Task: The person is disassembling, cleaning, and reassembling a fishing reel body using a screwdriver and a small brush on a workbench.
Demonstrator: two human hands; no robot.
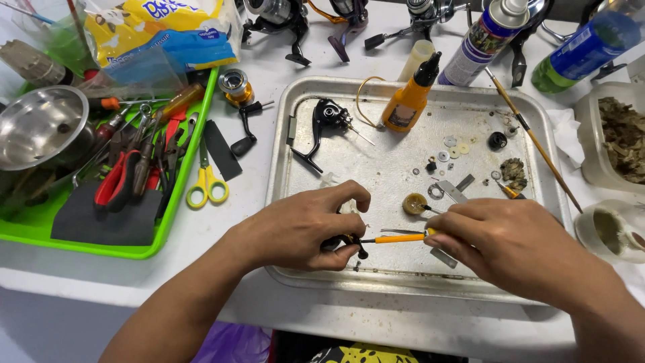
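My left hand (306, 227) is curled around a small dark reel part (348, 242) at the front of a metal tray (403, 272); most of the part is hidden by my fingers. My right hand (504, 242) grips an orange-handled screwdriver (398, 238) whose tip points left into that part. A black reel body (325, 122) with its stem lies at the tray's back left. An orange squeeze bottle (408, 99) with a black nozzle stands at the back. Small washers (451, 149), a round gear (414, 203) and flat metal pieces lie on the tray's right half.
A green tray (101, 250) at left holds pliers, screwdrivers, a steel bowl (39, 128) and dark pads. Yellow scissors (205, 183) lie beside it. Spray cans (485, 39), reels, a thin brush (531, 138) and tubs of grease and debris (621, 138) surround the metal tray.
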